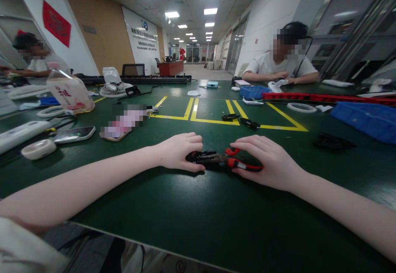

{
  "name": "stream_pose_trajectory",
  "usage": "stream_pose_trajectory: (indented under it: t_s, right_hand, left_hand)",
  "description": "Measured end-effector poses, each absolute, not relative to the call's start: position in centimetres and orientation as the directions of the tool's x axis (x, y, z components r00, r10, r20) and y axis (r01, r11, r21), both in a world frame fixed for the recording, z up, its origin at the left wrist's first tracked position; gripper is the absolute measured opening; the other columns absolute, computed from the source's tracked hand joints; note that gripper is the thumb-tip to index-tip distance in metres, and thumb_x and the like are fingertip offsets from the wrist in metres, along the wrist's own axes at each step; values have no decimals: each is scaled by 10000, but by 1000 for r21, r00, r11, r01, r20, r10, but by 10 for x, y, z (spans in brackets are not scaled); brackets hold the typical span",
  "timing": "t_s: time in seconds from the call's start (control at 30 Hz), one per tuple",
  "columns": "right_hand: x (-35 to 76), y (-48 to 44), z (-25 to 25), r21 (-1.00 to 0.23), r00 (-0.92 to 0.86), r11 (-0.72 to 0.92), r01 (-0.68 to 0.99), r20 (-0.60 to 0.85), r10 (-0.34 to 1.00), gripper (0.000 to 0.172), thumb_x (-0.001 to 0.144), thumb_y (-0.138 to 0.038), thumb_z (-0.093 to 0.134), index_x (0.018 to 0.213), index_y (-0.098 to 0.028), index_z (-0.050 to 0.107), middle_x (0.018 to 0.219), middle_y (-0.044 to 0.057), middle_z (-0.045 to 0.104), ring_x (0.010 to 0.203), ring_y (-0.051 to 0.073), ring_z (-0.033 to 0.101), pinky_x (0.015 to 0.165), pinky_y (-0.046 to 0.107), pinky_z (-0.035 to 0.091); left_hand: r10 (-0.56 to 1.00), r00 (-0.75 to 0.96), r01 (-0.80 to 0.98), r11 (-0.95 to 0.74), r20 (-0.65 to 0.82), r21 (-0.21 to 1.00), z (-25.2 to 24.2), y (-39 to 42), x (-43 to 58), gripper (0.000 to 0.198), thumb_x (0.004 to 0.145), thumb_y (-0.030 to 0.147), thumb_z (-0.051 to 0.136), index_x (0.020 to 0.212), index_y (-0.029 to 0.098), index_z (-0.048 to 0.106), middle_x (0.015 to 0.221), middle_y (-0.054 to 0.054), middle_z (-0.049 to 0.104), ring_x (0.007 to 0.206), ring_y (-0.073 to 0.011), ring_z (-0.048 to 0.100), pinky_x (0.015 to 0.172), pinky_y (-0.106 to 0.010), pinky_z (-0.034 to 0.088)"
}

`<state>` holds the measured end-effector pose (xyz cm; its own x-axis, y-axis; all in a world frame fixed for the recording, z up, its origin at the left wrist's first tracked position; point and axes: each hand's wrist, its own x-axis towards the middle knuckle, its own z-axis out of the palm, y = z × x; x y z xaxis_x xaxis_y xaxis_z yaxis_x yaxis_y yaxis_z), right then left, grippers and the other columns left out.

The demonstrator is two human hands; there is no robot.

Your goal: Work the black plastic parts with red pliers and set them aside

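My right hand is closed round the red and black handles of a pair of pliers, whose metal jaws point left. Opposite it, my left hand grips a small black part between thumb and fingers. The jaws meet or overlap this part; whether they bite on it I cannot tell. Both hands rest low over the green table. Beyond them, similar black pieces lie by the yellow tape, and a darker black piece lies to the right of my right hand.
Blue bins and a long red strip lie to the right. Leftward are a phone, a pink-patterned phone, a bottle and a white fan. A person sits across the table, another at far left.
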<state>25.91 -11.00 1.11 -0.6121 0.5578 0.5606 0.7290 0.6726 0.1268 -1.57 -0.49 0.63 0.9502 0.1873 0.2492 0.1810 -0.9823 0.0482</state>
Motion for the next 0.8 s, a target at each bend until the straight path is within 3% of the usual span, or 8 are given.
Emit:
stream_pose_trajectory:
  t_s: [0.8]
  right_hand:
    - [259,-109,11,57,-604,677,734,511,612,401,825,-352,684,1173,-176,593,1084,125,700,960,262,676,790,415,577]
  left_hand:
    - [188,949,181,-982,252,49,8,-7,-16,379,894,544,590,826,176,529,893,-48,538,835,-204,497,707,-307,392]
